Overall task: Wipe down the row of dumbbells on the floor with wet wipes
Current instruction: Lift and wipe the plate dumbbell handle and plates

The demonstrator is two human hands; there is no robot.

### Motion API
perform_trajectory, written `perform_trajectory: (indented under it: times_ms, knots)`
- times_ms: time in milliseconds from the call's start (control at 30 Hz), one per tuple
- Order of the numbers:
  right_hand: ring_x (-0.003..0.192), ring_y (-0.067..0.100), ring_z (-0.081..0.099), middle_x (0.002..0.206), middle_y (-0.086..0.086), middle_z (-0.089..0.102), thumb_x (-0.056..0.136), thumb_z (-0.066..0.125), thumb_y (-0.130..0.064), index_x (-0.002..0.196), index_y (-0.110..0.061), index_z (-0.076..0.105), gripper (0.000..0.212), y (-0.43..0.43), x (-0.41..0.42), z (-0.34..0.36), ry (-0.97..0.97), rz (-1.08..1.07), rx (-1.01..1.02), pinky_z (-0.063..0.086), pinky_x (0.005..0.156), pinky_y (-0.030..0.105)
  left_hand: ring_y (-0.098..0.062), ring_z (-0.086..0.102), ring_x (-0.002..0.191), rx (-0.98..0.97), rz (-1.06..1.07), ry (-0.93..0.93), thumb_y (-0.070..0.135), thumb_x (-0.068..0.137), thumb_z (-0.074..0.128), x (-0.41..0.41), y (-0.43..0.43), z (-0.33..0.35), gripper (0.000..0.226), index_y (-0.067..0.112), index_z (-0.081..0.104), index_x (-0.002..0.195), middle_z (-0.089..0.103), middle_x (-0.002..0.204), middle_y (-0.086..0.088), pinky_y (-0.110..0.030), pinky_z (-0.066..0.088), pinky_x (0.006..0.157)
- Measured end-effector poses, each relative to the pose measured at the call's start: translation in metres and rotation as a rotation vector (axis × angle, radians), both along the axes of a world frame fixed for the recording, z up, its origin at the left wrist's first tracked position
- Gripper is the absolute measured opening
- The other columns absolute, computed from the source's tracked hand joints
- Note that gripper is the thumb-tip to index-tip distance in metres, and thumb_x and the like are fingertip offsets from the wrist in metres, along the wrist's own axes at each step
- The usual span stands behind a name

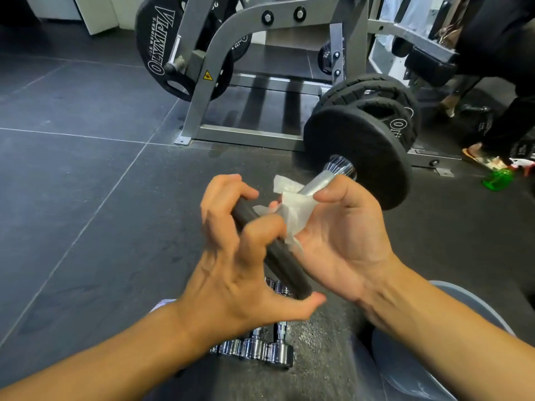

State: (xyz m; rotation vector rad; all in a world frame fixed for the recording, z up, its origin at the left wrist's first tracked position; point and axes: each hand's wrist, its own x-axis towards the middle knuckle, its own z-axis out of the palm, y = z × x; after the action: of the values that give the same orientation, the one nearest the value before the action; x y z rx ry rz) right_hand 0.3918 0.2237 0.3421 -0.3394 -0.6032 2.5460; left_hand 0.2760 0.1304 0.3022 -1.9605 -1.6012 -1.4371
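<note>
Both forearms are seen reaching in from the bottom edge, with a grey-clad knee at the lower right. Beneath the left wrist, a row of chrome dumbbells is laid side by side on the floor, partly hidden by the arm.

Above them, a larger dumbbell is held off the floor between the two hands and tilted up and away to the right. Its black grip is clasped by the left hand: the fingers are curled over the top of it, slightly spread, and the thumb is hooked under the near end. The right hand is turned palm up farther along the bar, where the black grip meets the knurled chrome. A white wipe is wrapped around the bar there and is pressed to it by the right fingers from below, with the thumb bent over the top. One corner of the wipe is left sticking up.

Black plates are carried on the far end of the bar, just beyond the right hand.

Behind, a grey machine frame is bolted to the floor, and a black plate marked OLYMPIA is hung on it. At the far right, a green bottle is seen on the floor near another person's sandalled foot.
</note>
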Motion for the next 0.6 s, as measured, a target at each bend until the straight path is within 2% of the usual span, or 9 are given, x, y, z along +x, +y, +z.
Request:
perform_trajectory:
  times_ms: [67, 100, 167, 233, 333, 367, 433, 500, 600]
  knots:
    - [0.080, 0.021, 0.047, 0.091, 0.016, 0.042, 0.072, 0.048, -0.014, 0.102, -0.013, 0.039, 0.031, -0.001, 0.001, 0.003, 0.020, -0.007, 0.017, 0.047, 0.080, 0.032, -0.042, 0.036, 0.130, -0.009, -0.021, 0.032, 0.050, 0.052, 0.092, -0.002, 0.002, 0.003, 0.083, 0.016, 0.040, 0.108, 0.032, 0.123, -0.021, -0.035, 0.044, 0.103]
    - [0.079, 0.022, 0.047, 0.093, 0.019, 0.043, 0.071, 0.049, -0.015, 0.107, -0.012, 0.039, 0.038, 0.000, 0.001, 0.004, 0.017, -0.024, 0.027, 0.045, 0.083, 0.033, -0.032, 0.038, 0.130, -0.063, -0.034, -0.048, 0.050, 0.050, 0.092, -0.003, 0.001, 0.008, 0.086, 0.016, 0.040, 0.109, 0.032, 0.124, -0.017, -0.028, 0.043, 0.102]
    - [0.080, 0.024, 0.049, 0.096, 0.019, 0.041, 0.066, 0.056, -0.015, 0.117, -0.013, 0.029, 0.057, 0.005, 0.002, 0.001, -0.009, -0.062, 0.037, 0.040, 0.090, 0.038, -0.009, 0.053, 0.120, -0.217, -0.132, -0.438, 0.045, 0.049, 0.088, -0.004, 0.000, 0.019, 0.086, 0.018, 0.035, 0.112, 0.039, 0.125, -0.007, -0.012, 0.044, 0.093]
    - [0.083, 0.026, 0.050, 0.091, 0.014, 0.043, 0.061, 0.060, -0.013, 0.118, -0.013, 0.030, 0.064, 0.009, 0.005, 0.004, -0.011, -0.109, 0.052, 0.044, 0.089, 0.040, -0.002, 0.068, 0.099, -0.343, -0.355, -1.005, 0.037, 0.054, 0.080, -0.006, 0.001, 0.024, 0.071, 0.023, 0.036, 0.108, 0.057, 0.109, 0.010, -0.016, 0.053, 0.081]
    - [0.097, 0.028, 0.045, 0.088, 0.013, 0.043, 0.063, 0.059, -0.008, 0.112, -0.003, 0.046, 0.052, 0.014, 0.013, 0.012, 0.041, -0.148, 0.068, 0.054, 0.086, 0.048, -0.022, 0.063, 0.084, -0.533, -0.527, -1.610, 0.047, 0.059, 0.076, -0.017, 0.004, 0.018, 0.050, 0.025, 0.045, 0.090, 0.051, 0.091, -0.006, -0.037, 0.060, 0.068]
    - [0.095, 0.027, 0.046, 0.087, 0.012, 0.043, 0.063, 0.059, -0.007, 0.112, -0.001, 0.047, 0.052, 0.016, 0.016, 0.016, 0.051, -0.167, 0.086, 0.054, 0.088, 0.049, -0.030, 0.061, 0.085, -0.638, -0.556, -1.737, 0.055, 0.059, 0.078, -0.020, 0.005, 0.016, 0.052, 0.024, 0.046, 0.086, 0.046, 0.092, -0.011, -0.045, 0.060, 0.069]
    - [0.083, 0.023, 0.055, 0.084, 0.011, 0.046, 0.065, 0.055, -0.008, 0.117, -0.003, 0.042, 0.054, 0.020, 0.021, 0.021, 0.054, -0.177, 0.110, 0.052, 0.090, 0.046, -0.041, 0.061, 0.097, -0.805, -0.596, -1.976, 0.073, 0.056, 0.077, -0.020, 0.002, 0.014, 0.068, 0.023, 0.052, 0.096, 0.044, 0.104, -0.014, -0.063, 0.054, 0.088]
    - [0.082, 0.021, 0.055, 0.085, 0.010, 0.045, 0.066, 0.056, -0.008, 0.120, -0.006, 0.034, 0.058, 0.023, 0.022, 0.022, 0.067, -0.165, 0.117, 0.051, 0.092, 0.044, -0.045, 0.062, 0.100, -0.847, -0.615, -2.147, 0.082, 0.057, 0.072, -0.014, 0.000, 0.013, 0.082, 0.025, 0.053, 0.114, 0.049, 0.111, -0.017, -0.070, 0.051, 0.089]
    - [0.079, 0.017, 0.048, 0.086, 0.008, 0.044, 0.064, 0.061, -0.004, 0.119, -0.006, 0.035, 0.061, 0.025, 0.021, 0.018, 0.066, -0.209, 0.096, 0.050, 0.091, 0.041, -0.035, 0.066, 0.085, -0.684, -0.521, -2.009, 0.075, 0.059, 0.074, -0.006, -0.001, 0.016, 0.069, 0.023, 0.056, 0.100, 0.060, 0.093, -0.015, -0.058, 0.054, 0.089]
